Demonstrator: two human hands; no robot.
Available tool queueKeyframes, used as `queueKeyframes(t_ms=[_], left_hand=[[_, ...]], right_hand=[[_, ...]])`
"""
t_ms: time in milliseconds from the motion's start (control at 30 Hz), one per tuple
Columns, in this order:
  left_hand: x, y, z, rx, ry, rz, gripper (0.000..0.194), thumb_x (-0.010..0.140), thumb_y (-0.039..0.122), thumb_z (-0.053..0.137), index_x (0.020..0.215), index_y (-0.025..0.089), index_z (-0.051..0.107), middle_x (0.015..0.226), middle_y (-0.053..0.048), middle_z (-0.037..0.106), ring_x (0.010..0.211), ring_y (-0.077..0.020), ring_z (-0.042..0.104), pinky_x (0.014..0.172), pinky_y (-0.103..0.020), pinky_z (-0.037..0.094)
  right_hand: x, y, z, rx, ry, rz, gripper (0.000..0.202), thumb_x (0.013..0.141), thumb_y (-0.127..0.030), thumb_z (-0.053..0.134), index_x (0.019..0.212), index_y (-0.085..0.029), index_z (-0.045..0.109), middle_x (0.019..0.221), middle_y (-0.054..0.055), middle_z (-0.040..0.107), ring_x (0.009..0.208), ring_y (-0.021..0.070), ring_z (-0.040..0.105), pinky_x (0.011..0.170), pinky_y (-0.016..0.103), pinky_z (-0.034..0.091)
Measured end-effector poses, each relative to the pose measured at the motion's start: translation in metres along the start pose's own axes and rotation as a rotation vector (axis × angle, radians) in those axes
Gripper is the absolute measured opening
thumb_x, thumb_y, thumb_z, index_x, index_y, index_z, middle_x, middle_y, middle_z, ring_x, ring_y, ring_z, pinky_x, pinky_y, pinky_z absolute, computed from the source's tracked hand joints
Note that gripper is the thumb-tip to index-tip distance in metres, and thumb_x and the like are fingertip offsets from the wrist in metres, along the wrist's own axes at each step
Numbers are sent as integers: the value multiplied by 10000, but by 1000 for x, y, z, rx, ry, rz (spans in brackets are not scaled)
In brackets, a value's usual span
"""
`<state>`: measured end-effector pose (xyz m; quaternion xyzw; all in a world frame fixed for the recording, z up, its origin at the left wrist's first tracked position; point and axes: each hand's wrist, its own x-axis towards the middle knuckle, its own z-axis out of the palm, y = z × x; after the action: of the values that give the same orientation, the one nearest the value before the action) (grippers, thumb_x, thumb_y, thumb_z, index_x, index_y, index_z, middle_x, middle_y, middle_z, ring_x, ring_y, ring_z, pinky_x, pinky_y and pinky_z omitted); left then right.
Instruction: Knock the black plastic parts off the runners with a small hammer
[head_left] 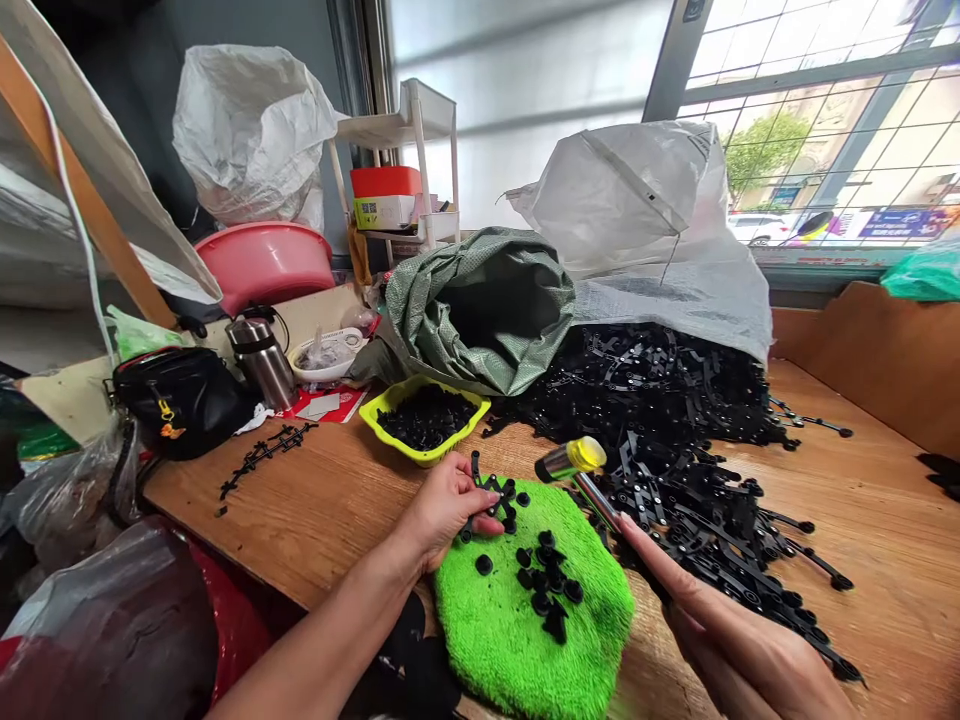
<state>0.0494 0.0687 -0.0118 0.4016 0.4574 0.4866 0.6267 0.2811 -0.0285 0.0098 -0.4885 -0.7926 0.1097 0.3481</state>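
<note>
Beyond the far left edge of the bright green, fuzzy cloth pad (517, 650) sits a yellow plastic basket (366, 412) filled with small black pieces. At the pad's far left edge, the left hand (444, 508) pinches a branched black plastic strip (496, 494) between thumb and fingers. The strip looks matte and slim, with round knobs at its ends; the fingers hide part of it. To the right of this grip, loose black mushroom-shaped plastic caps (553, 570) lie clustered on the middle of the pad. The hammer with a yellow-ended metal head (598, 497) appears at the pad's far right edge, its head to the right of the strip and apart from it; its handle slants nearer and rightward. The right hand (742, 625), right of the pad, closes around that handle, forefinger laid along it. The relation that matters most, I judge, is this sideways gap between head and strip.
</note>
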Motion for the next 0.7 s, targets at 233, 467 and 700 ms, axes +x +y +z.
queueKeyframes(t_ms=[233, 467, 700], left_hand=[[0, 3, -2, 9, -18, -8, 457, 544, 189, 787, 747, 172, 378, 558, 61, 549, 419, -69, 533, 401, -187, 491], [1, 4, -2, 42, -5, -23, 454, 546, 178, 777, 743, 176, 368, 528, 69, 558, 379, -75, 535, 372, -165, 447], [0, 4, -2, 91, -2, 8, 463, 528, 204, 773, 769, 180, 378, 447, 102, 516, 312, -53, 467, 333, -119, 301]], right_hand=[[11, -3, -2, -234, -203, -100, 551, 901, -121, 201, 1404, -342, 241, 1089, 15, 636, 910, 216, 626, 694, 301, 546], [11, -3, 0, -192, -245, -92, 570, 878, -105, 220, 1393, -346, 248, 1000, 25, 666, 826, 227, 651, 675, 309, 544], [11, -3, 11, -147, -247, -62, 579, 865, -96, 239, 1383, -355, 266, 1170, 4, 592, 972, 237, 593, 757, 337, 525]])
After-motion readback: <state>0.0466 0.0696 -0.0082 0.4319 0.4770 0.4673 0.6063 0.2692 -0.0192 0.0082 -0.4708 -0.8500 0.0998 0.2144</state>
